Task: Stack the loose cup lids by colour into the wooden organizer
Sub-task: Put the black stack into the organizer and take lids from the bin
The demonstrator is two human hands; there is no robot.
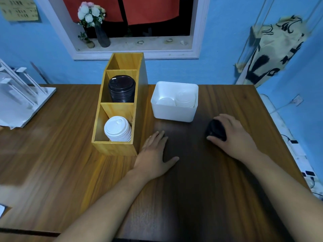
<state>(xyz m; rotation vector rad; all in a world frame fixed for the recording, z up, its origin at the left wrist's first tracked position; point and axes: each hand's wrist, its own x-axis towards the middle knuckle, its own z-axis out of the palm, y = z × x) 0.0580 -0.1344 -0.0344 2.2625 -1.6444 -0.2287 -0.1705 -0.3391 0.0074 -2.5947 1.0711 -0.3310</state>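
The wooden organizer (138, 109) stands on the table with three compartments in a row. A stack of black lids (121, 89) fills the middle one, a stack of white lids (117, 128) the nearest one, and the far one looks empty. My right hand (234, 137) is closed over a black lid (216, 130) resting on the table right of the white bin. My left hand (154, 152) lies flat on the table, fingers apart, just right of the organizer's front corner, holding nothing.
A white plastic bin (173, 113) behind my hands holds more white lids (185, 99). A white rack (21, 95) sits at the table's left edge. A vase of flowers (102, 37) stands on the window sill beyond.
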